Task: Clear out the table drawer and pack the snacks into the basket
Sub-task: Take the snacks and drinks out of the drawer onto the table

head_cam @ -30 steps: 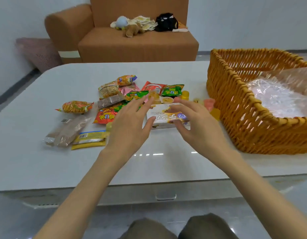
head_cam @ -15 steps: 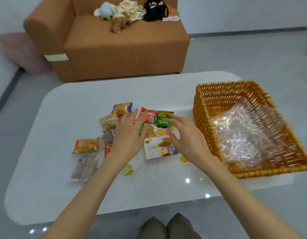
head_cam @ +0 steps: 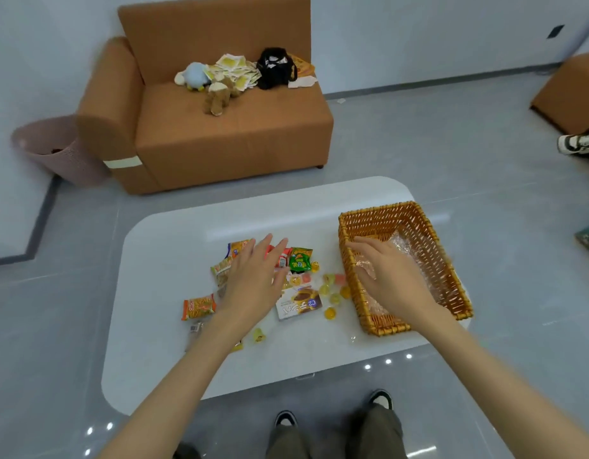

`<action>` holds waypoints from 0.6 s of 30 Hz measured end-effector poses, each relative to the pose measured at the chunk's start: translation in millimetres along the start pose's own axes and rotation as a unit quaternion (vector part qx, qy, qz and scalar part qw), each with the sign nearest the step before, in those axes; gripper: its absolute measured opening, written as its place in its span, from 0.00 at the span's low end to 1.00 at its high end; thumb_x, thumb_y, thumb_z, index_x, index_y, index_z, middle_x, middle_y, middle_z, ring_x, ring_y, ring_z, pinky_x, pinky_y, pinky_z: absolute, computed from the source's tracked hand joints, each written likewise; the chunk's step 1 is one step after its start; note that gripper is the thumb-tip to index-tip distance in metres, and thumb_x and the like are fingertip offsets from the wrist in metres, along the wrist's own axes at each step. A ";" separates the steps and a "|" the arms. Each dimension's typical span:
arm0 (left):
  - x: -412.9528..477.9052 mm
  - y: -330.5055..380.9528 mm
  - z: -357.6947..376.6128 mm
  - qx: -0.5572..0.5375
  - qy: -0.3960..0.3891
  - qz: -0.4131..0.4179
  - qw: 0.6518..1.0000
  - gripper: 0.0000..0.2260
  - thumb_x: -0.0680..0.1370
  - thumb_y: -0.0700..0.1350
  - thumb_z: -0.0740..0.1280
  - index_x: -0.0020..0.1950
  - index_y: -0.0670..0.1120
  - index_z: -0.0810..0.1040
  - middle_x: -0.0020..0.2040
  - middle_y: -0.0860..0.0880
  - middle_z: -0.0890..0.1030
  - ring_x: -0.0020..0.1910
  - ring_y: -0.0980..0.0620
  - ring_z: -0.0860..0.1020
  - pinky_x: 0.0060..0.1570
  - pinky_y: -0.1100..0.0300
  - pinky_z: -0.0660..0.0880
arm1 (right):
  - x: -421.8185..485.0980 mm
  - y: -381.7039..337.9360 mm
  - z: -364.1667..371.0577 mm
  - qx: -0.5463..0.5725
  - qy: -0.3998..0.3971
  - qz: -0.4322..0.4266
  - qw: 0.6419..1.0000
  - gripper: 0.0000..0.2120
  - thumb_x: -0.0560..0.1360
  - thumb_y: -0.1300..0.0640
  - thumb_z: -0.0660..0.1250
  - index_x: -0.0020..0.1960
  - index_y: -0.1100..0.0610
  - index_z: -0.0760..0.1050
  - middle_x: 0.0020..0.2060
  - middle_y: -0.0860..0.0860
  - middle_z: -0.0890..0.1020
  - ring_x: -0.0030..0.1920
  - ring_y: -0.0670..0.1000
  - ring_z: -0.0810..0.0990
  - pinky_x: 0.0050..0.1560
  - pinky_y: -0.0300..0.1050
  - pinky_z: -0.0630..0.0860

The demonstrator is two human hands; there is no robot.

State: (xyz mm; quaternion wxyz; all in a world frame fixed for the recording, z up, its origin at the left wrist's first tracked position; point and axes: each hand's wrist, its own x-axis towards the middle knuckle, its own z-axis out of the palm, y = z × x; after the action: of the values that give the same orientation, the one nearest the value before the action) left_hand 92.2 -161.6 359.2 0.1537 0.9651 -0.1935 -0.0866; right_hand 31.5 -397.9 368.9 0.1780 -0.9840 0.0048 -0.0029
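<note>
Item: snacks [head_cam: 294, 260], lying loose on the white counter [head_cam: 174, 260] left of the wicker basket [head_cam: 419, 220]; we are counting crisp packets, a biscuit box [head_cam: 298, 303] and small jelly cups [head_cam: 329, 313], none yet packed. We are hovering our left hand [head_cam: 253, 279] over the pile, fingers spread and grasping nothing, likely to gather it. Our right hand [head_cam: 389, 276] is reaching over the basket rim, fingers loose and empty. The basket is holding only crinkled clear plastic [head_cam: 415, 256].
</note>
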 end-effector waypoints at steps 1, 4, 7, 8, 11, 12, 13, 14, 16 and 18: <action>4.0 10.2 -4.0 0.001 -0.002 0.006 1.000 0.23 0.83 0.53 0.54 0.78 0.56 0.53 0.79 0.51 0.54 0.77 0.46 0.50 0.74 0.51 0.52 | -1.7 5.8 -7.3 -0.001 0.008 0.004 1.000 0.21 0.78 0.56 0.64 0.71 0.52 0.70 0.69 0.48 0.72 0.67 0.52 0.71 0.64 0.47 0.70; 21.9 45.5 -8.7 0.001 -0.009 0.028 1.000 0.24 0.83 0.54 0.54 0.78 0.56 0.52 0.79 0.52 0.53 0.78 0.47 0.49 0.74 0.50 0.51 | -5.7 30.7 -27.5 0.007 0.029 0.026 0.999 0.21 0.78 0.56 0.65 0.70 0.51 0.71 0.68 0.47 0.73 0.67 0.50 0.71 0.63 0.47 0.71; 45.5 89.2 -5.7 0.014 -0.006 0.056 0.998 0.24 0.83 0.54 0.54 0.78 0.56 0.52 0.79 0.51 0.54 0.78 0.47 0.50 0.74 0.51 0.51 | -6.2 70.0 -43.4 0.019 0.050 0.043 0.998 0.21 0.77 0.56 0.66 0.70 0.51 0.71 0.68 0.47 0.73 0.67 0.51 0.72 0.64 0.49 0.71; 53.9 105.4 -3.3 0.019 -0.006 0.063 0.998 0.24 0.83 0.54 0.54 0.78 0.56 0.51 0.79 0.51 0.53 0.77 0.47 0.50 0.74 0.51 0.51 | -5.7 85.9 -48.4 0.019 0.056 0.045 0.997 0.21 0.77 0.56 0.66 0.70 0.50 0.71 0.68 0.47 0.73 0.67 0.51 0.72 0.63 0.49 0.71; 79.0 158.4 6.5 0.020 0.006 0.074 0.997 0.24 0.83 0.55 0.53 0.78 0.57 0.51 0.79 0.51 0.54 0.77 0.47 0.51 0.74 0.51 0.52 | -4.3 137.9 -66.9 0.009 0.060 0.041 0.997 0.20 0.78 0.56 0.65 0.70 0.50 0.71 0.68 0.46 0.73 0.67 0.51 0.72 0.61 0.48 0.72; 85.6 177.6 11.8 0.019 0.011 0.072 0.997 0.24 0.82 0.55 0.54 0.78 0.56 0.52 0.79 0.51 0.54 0.77 0.47 0.51 0.74 0.51 0.52 | -4.6 156.5 -74.5 0.006 0.054 0.037 0.998 0.20 0.78 0.56 0.64 0.70 0.50 0.71 0.69 0.47 0.72 0.67 0.51 0.71 0.61 0.49 0.72; 91.1 197.3 17.3 0.019 0.016 0.066 0.997 0.24 0.82 0.55 0.54 0.78 0.56 0.53 0.78 0.51 0.55 0.77 0.47 0.52 0.74 0.51 0.52 | -5.3 175.9 -82.7 0.003 0.049 0.030 0.998 0.20 0.79 0.56 0.64 0.70 0.50 0.70 0.69 0.47 0.72 0.67 0.52 0.71 0.60 0.50 0.72; 96.5 217.2 23.3 0.019 0.020 0.059 0.998 0.24 0.82 0.55 0.54 0.78 0.56 0.53 0.78 0.51 0.55 0.77 0.47 0.52 0.74 0.50 0.52 | -5.9 196.2 -92.2 -0.001 0.044 0.022 0.999 0.20 0.79 0.56 0.63 0.71 0.50 0.70 0.69 0.47 0.72 0.67 0.52 0.71 0.60 0.50 0.72; 105.9 257.2 36.8 0.020 0.027 0.046 0.998 0.24 0.82 0.55 0.54 0.78 0.55 0.54 0.78 0.51 0.56 0.77 0.47 0.52 0.74 0.51 0.52 | -7.4 237.7 -114.2 -0.014 0.025 0.007 1.000 0.21 0.80 0.54 0.62 0.72 0.49 0.68 0.70 0.46 0.70 0.68 0.52 0.70 0.62 0.50 0.71; 114.9 294.9 49.2 0.018 0.032 0.029 0.999 0.24 0.82 0.55 0.54 0.78 0.55 0.54 0.78 0.51 0.56 0.77 0.47 0.53 0.74 0.51 0.53 | -6.4 277.3 -138.0 -0.023 0.007 -0.008 1.000 0.21 0.80 0.53 0.61 0.73 0.48 0.66 0.71 0.45 0.69 0.69 0.51 0.68 0.64 0.50 0.69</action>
State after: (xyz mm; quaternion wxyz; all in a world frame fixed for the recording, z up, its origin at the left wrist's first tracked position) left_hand 83.4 -479.4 398.1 0.1453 0.9639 -0.2181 -0.0475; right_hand 21.7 -705.9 400.9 0.1557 -0.9877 -0.0016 -0.0106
